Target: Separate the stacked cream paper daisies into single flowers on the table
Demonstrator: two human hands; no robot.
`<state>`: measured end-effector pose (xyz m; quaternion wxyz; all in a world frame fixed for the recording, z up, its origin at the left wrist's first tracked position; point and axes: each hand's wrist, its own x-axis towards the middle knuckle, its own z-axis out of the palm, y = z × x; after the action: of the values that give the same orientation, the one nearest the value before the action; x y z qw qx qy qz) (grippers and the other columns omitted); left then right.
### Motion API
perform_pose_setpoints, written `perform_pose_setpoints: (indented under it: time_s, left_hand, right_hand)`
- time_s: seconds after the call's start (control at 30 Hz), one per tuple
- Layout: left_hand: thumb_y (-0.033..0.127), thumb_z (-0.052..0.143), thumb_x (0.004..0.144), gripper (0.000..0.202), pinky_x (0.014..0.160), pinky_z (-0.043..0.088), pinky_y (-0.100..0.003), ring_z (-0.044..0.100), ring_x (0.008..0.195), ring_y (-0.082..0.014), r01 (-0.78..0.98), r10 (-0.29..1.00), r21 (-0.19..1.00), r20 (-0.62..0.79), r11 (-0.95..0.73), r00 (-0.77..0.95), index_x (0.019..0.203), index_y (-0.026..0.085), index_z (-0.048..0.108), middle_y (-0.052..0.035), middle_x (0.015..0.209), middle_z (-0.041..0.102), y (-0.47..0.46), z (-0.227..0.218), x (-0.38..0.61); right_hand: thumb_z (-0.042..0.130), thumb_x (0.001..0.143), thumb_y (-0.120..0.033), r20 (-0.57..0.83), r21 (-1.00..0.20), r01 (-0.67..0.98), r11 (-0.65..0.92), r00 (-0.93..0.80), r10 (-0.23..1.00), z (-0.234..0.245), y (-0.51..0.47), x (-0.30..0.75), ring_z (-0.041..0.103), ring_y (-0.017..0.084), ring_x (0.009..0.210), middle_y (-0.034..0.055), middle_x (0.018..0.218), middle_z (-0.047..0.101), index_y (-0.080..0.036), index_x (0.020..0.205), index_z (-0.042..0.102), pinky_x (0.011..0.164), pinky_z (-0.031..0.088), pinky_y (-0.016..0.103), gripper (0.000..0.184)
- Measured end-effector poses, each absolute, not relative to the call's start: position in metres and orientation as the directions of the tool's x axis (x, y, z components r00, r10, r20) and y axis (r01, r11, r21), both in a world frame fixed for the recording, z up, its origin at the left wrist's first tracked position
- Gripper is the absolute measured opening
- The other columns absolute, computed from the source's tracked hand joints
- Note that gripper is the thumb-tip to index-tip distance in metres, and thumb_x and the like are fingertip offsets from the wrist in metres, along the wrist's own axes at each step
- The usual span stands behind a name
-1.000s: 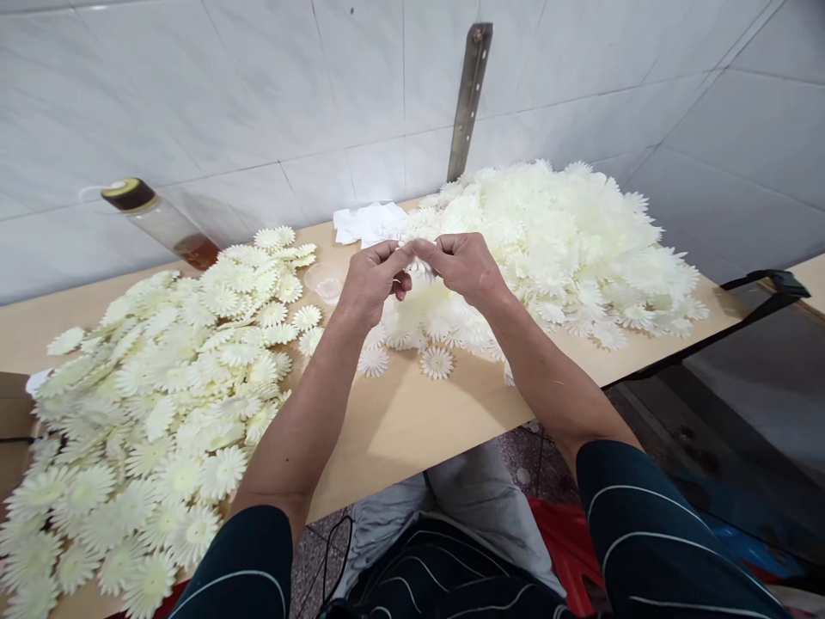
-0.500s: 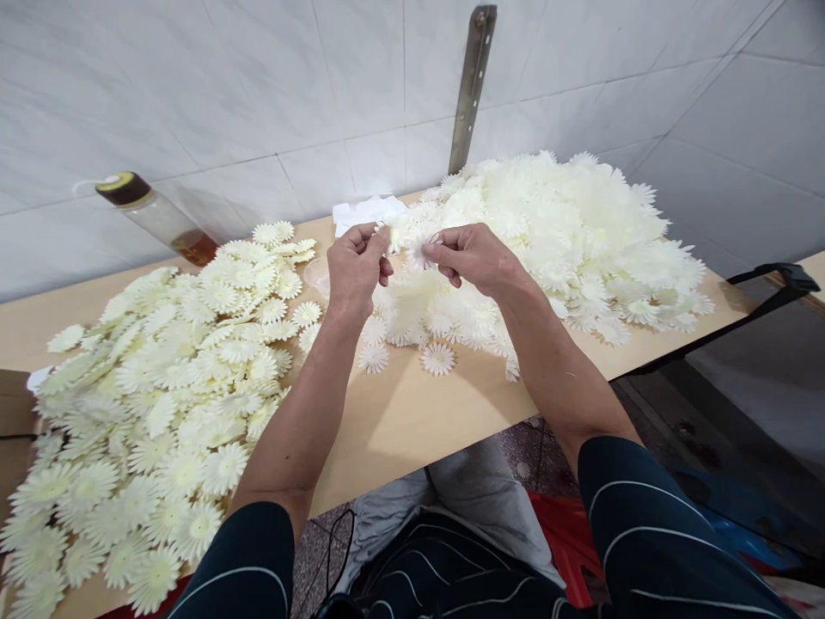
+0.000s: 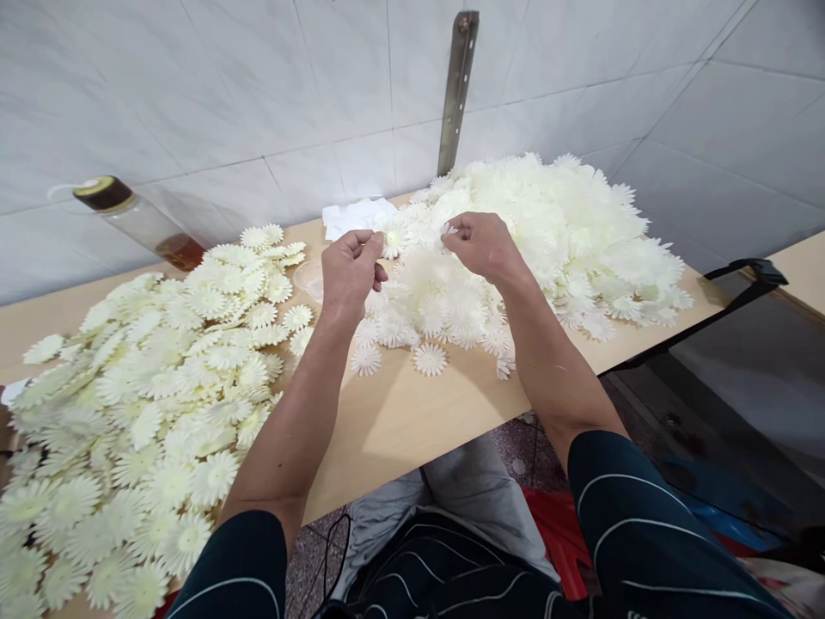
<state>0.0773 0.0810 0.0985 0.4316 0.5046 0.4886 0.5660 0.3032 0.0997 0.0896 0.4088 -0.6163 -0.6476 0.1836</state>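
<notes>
My left hand (image 3: 349,271) is raised above the table, its fingers pinched on a cream daisy-shaped flower piece (image 3: 390,243). My right hand (image 3: 480,243) is held a little to the right, thumb and fingers pinched on another small flower piece (image 3: 449,229). Both hands hover over the near edge of a tall heap of cream flower pieces (image 3: 554,232). A flat spread of the same flowers (image 3: 148,387) covers the left part of the wooden table (image 3: 412,413).
A clear bottle with a brown cap (image 3: 132,219) lies against the tiled wall at the left. White paper (image 3: 354,215) and a small clear dish (image 3: 308,277) sit behind the hands. A metal strip (image 3: 455,90) runs up the wall. A black strap (image 3: 741,284) crosses at the right.
My hands were together on one clump of flower pieces; they have drawn apart, each now pinching its own piece. The right hand moved up and to the right.
</notes>
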Motion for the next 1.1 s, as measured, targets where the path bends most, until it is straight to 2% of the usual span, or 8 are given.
perform_pose_setpoints:
  time_s: [0.07, 0.17, 0.27, 0.37, 0.5, 0.73, 0.87, 1.1]
  left_hand:
    - [0.025, 0.081, 0.096, 0.021, 0.039, 0.039, -0.019, 0.054, 0.046, -0.0068, 0.018, 0.98, 0.988, 0.151, -0.15, -0.129, 0.084, 0.021, 0.064, 0.0042, 0.064, 0.06, 0.08, 0.099, 0.078]
    - [0.024, 0.082, 0.095, 0.022, 0.039, 0.038, -0.019, 0.053, 0.045, -0.0069, 0.031, 0.977, 0.987, 0.163, -0.16, -0.136, 0.084, 0.021, 0.063, 0.0059, 0.062, 0.058, 0.078, 0.1, 0.081]
    - [0.025, 0.083, 0.094, 0.019, 0.04, 0.039, -0.019, 0.053, 0.047, -0.0068, 0.041, 0.971, 0.98, 0.197, -0.193, -0.134, 0.085, 0.021, 0.068, 0.0054, 0.064, 0.061, 0.075, 0.098, 0.084]
    - [0.026, 0.085, 0.093, 0.015, 0.043, 0.042, -0.019, 0.056, 0.049, -0.0069, 0.074, 0.957, 0.966, 0.257, -0.249, -0.135, 0.084, 0.02, 0.074, 0.0036, 0.069, 0.068, 0.072, 0.095, 0.086]
    - [0.024, 0.084, 0.093, 0.012, 0.049, 0.047, -0.02, 0.059, 0.052, -0.0075, 0.134, 0.942, 0.946, 0.312, -0.296, -0.12, 0.084, 0.02, 0.077, 0.0026, 0.072, 0.073, 0.07, 0.091, 0.088]
    - [0.025, 0.083, 0.094, 0.014, 0.046, 0.045, -0.02, 0.058, 0.05, -0.0072, 0.123, 0.946, 0.948, 0.307, -0.294, -0.107, 0.084, 0.021, 0.073, 0.0036, 0.072, 0.07, 0.069, 0.092, 0.093]
    - [0.035, 0.088, 0.093, 0.026, 0.04, 0.041, -0.019, 0.056, 0.047, -0.007, -0.009, 0.986, 0.986, 0.165, -0.165, -0.021, 0.084, 0.021, 0.068, 0.0046, 0.066, 0.063, 0.071, 0.09, 0.094]
    - [0.038, 0.096, 0.081, 0.039, 0.038, 0.036, -0.018, 0.054, 0.045, -0.0056, -0.239, 0.987, 0.965, -0.079, 0.111, 0.14, 0.081, 0.022, 0.06, 0.0068, 0.064, 0.056, 0.076, 0.086, 0.09]
  right_hand:
    - [0.075, 0.093, -0.022, 0.385, -0.629, 0.76, 0.164, 0.121, 0.915, 0.085, 0.105, 0.312, 0.073, 0.029, 0.097, 0.0097, 0.093, 0.077, -0.019, 0.1, 0.076, 0.104, 0.058, 0.053, 0.008]
    - [0.072, 0.103, -0.04, 0.506, -0.58, 0.786, 0.215, 0.141, 0.851, 0.086, 0.105, 0.313, 0.072, 0.033, 0.112, 0.015, 0.109, 0.079, -0.019, 0.107, 0.076, 0.11, 0.056, 0.054, 0.021]
    - [0.062, 0.11, -0.065, 0.544, -0.688, 0.617, 0.382, 0.09, 0.834, 0.096, 0.091, 0.296, 0.068, 0.025, 0.095, 0.0094, 0.094, 0.073, -0.021, 0.092, 0.072, 0.089, 0.058, 0.04, 0.048]
    - [0.065, 0.102, -0.081, 0.437, -0.807, 0.387, 0.447, -0.118, 0.892, 0.105, 0.076, 0.274, 0.05, 0.016, 0.071, 0.0012, 0.072, 0.052, -0.023, 0.071, 0.057, 0.064, 0.043, 0.033, 0.066]
    - [0.08, 0.093, -0.077, 0.324, -0.884, 0.311, 0.349, -0.129, 0.937, 0.102, 0.07, 0.259, 0.028, 0.013, 0.064, -0.0044, 0.065, 0.031, -0.025, 0.064, 0.041, 0.057, 0.024, 0.033, 0.071]
    - [0.079, 0.093, -0.079, 0.319, -0.848, 0.429, 0.312, -0.058, 0.946, 0.096, 0.077, 0.26, 0.034, 0.013, 0.069, -0.0031, 0.065, 0.036, -0.024, 0.064, 0.044, 0.06, 0.027, 0.033, 0.072]
    - [0.078, 0.095, -0.077, 0.33, -0.829, 0.466, 0.31, -0.04, 0.943, 0.098, 0.077, 0.259, 0.04, 0.013, 0.069, -0.0018, 0.063, 0.046, -0.022, 0.062, 0.052, 0.061, 0.03, 0.031, 0.07]
    - [0.081, 0.093, -0.076, 0.289, -0.859, 0.413, 0.304, -0.101, 0.952, 0.098, 0.077, 0.262, 0.037, 0.011, 0.061, -0.0031, 0.055, 0.044, -0.022, 0.054, 0.044, 0.055, 0.028, 0.029, 0.077]
